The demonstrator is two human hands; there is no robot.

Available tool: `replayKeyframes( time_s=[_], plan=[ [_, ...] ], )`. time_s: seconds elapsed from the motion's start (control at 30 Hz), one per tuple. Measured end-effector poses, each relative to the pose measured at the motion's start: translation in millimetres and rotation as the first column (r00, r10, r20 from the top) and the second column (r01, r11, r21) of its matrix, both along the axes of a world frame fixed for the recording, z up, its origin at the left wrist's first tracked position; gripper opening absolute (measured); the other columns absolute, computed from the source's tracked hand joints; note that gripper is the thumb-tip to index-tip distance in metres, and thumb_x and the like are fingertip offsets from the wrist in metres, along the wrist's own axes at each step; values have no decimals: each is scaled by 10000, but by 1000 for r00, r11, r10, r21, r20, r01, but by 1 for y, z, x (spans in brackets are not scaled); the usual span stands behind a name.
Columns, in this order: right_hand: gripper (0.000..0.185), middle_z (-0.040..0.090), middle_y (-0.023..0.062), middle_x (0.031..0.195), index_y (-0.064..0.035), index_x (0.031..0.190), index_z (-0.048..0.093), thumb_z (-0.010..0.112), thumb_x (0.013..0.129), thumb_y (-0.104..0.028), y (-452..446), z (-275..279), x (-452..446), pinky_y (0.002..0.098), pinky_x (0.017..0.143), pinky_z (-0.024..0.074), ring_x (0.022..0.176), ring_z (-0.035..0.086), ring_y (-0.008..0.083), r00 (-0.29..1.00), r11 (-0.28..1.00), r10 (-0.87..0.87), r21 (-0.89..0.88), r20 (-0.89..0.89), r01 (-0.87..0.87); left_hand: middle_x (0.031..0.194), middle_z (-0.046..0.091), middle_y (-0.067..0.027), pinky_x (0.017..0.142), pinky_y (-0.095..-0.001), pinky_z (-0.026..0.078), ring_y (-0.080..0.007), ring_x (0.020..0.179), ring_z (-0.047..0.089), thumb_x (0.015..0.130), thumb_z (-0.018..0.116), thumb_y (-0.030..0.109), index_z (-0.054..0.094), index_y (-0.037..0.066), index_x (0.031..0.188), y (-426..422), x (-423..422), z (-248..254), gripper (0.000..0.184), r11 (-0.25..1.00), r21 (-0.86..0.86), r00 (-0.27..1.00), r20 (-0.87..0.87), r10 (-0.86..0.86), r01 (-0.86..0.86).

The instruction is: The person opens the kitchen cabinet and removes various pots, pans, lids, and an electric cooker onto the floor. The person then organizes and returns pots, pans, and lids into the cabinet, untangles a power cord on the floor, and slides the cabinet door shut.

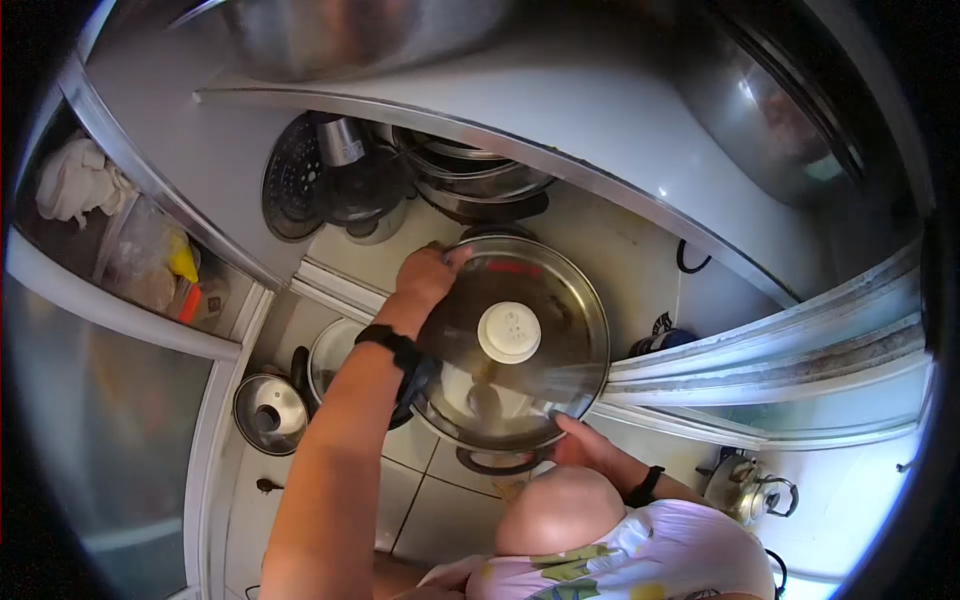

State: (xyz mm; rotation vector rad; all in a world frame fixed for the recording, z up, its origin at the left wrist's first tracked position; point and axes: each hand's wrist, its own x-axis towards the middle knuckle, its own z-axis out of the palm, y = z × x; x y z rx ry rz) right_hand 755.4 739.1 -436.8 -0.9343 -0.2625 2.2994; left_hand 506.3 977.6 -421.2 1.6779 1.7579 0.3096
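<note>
A large round pan with a glass lid [450, 300] and a white knob [510, 333] is at the centre, partly inside the low cabinet. My left hand [428, 275] is closed on its upper left rim, near the far handle. At the lower right, my right hand [585, 445] touches the rim near the handle [498, 463], with its thumb on the edge. Its other fingers are partly hidden under the pan. A black watch is on my left wrist and a dark band on my right.
Stacked metal pots [480, 180], a dark perforated disc [290, 180] and a blender-like appliance [362, 180] stand in the cabinet. Sliding door panels [770, 375] are at right. A small lidded pot [271, 414] and a kettle [742, 488] sit on the tiled floor.
</note>
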Motion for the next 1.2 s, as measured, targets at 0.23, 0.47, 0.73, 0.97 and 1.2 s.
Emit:
replayKeyframes(
  time_s=[0.23, 0.47, 0.73, 0.97, 1.2],
  plan=[
    [503, 562, 126, 1242, -21, 1291, 448, 439, 946, -386, 6, -31, -13, 420, 941, 431, 1109, 543, 266, 994, 994, -108, 29, 2, 107, 1278, 468, -250, 1001, -370, 382, -357, 1203, 456, 840, 621, 425, 419, -46, 1294, -69, -23, 1, 685, 742, 659, 992, 84, 89, -122],
    [539, 540, 119, 1269, -46, 1309, 426, 442, 938, -439, -2, -34, -22, 407, 941, 437, 1111, 544, 251, 989, 988, -128, 91, 69, 122, 1356, 390, -125, 1007, -312, 357, -204, 1186, 435, 772, 722, 91, 80, 24, 1444, -197, -11, -52, 931, 893, 73, 443, 884, 149, -445],
    [635, 442, 140, 1349, -59, 1385, 291, 464, 927, -464, -2, -31, -51, 428, 1022, 379, 1189, 483, 297, 998, 988, 27, 152, 55, -35, 1361, 436, -134, 1010, -296, 353, -192, 1214, 442, 800, 692, 200, 120, 34, 1457, -136, -53, -52, 887, 982, -19, 479, 871, 108, -186],
    [656, 496, 170, 1272, -52, 1388, 266, 362, 947, -529, 29, -46, -104, 394, 935, 442, 1084, 560, 286, 886, 891, 437, 62, 157, -451, 1311, 478, -233, 968, -313, 395, -294, 1154, 520, 815, 649, 406, 352, -5, 1373, -80, -61, -57, 754, 885, 179, 757, 605, 246, -430],
    [567, 548, 122, 1206, -54, 1380, 279, 506, 950, -344, 59, -5, -98, 313, 905, 444, 1073, 543, 178, 422, 211, 716, 404, 556, -890, 1335, 433, -223, 974, -318, 387, -276, 1197, 477, 801, 684, 241, 301, -7, 1391, -169, -79, -58, 746, 936, 36, 626, 753, 206, -351]
  ],
)
